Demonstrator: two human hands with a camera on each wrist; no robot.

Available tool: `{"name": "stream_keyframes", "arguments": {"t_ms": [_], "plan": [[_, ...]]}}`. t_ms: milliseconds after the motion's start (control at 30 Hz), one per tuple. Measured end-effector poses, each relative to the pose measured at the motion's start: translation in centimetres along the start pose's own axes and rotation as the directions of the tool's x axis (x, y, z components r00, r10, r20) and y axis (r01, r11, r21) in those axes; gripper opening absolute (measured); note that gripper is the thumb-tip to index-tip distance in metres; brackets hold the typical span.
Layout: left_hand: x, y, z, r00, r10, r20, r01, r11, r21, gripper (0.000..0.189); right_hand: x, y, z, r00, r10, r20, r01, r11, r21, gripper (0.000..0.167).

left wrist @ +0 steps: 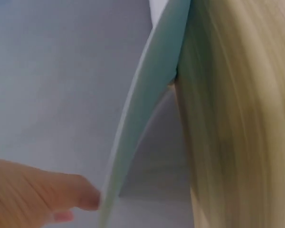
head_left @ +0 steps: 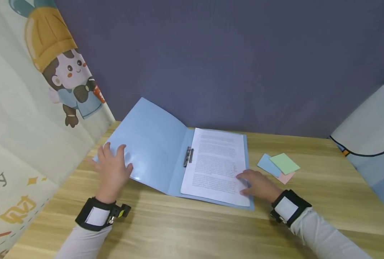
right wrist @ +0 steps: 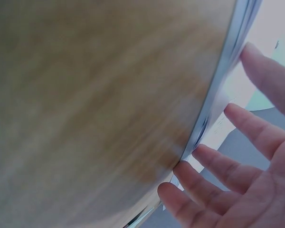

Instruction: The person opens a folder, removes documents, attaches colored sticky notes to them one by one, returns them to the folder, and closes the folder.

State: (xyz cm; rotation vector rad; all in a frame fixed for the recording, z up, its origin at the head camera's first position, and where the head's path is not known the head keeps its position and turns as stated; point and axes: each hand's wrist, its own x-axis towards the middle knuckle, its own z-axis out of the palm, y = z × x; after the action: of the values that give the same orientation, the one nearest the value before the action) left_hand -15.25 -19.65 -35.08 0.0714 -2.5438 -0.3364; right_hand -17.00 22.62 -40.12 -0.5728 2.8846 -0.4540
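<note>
Far L: pale cloth (head_left: pixel 20 115) w/ cartoon figure in yellow hat, alongside the wood table (head_left: pixel 192 230). Next, L hand (head_left: pixel 111 176), black band (head_left: pixel 96 216) on wrist, at lower L corner of the folder cover (head_left: pixel 150 140); fingers spread, not curled, on its inner face, thumb at the edge per L wrist cam. Cover tilted up off table, shiny inside. Blue folder (head_left: pixel 177 180) lies spread mid-table, nr the dark wall (head_left: pixel 227 64); metal clip (head_left: pixel 188 157) by the fold, printed sheets (head_left: pixel 214 162) just R of it, on the folder's R half. R hand (head_left: pixel 260 183), also banded, at sheets' lower R edge: fingers extended, apart, nothing gripped; firm contact can't tell. Beyond, 3 paper notes overlap: blue note (head_left: pixel 267 163) at L, green note (head_left: pixel 285 163) on top, pink note (head_left: pixel 287 177) partly under green. Far R: pale printed cloth (head_left: pixel 366 126).
</note>
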Motion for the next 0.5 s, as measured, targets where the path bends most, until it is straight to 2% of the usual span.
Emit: {"name": "stream_keyframes", "arguments": {"t_ms": [67, 167, 267, 367, 500], "plan": [[-0.1, 0.3, 0.5, 0.997, 0.028, 0.075, -0.030, 0.999, 0.024, 0.060, -0.1, 0.0, 0.1, 1.000, 0.003, 0.000, -0.003, 1.000, 0.008, 0.051], [-0.1, 0.9, 1.3, 0.977, 0.055, 0.206, -0.063, 0.997, 0.033, 0.065, -0.1, -0.1, 0.2, 1.000, 0.006, -0.007, -0.006, 1.000, 0.018, 0.051], [0.0, 1.6, 2.1, 0.947, 0.059, 0.314, -0.077, 0.996, 0.044, 0.068, -0.1, -0.1, 0.3, 1.000, 0.018, -0.012, -0.018, 1.000, 0.022, 0.051], [0.1, 2.3, 2.9, 0.919, 0.065, 0.388, -0.095, 0.994, 0.059, 0.067, 0.0, 0.1, 0.3, 1.000, 0.014, -0.012, -0.014, 1.000, 0.017, 0.052], [0.0, 3.5, 4.0, 0.875, 0.069, 0.480, -0.104, 0.993, 0.047, 0.062, 0.0, 0.2, 0.2, 1.000, 0.002, -0.014, -0.002, 1.000, 0.007, 0.052]]}}
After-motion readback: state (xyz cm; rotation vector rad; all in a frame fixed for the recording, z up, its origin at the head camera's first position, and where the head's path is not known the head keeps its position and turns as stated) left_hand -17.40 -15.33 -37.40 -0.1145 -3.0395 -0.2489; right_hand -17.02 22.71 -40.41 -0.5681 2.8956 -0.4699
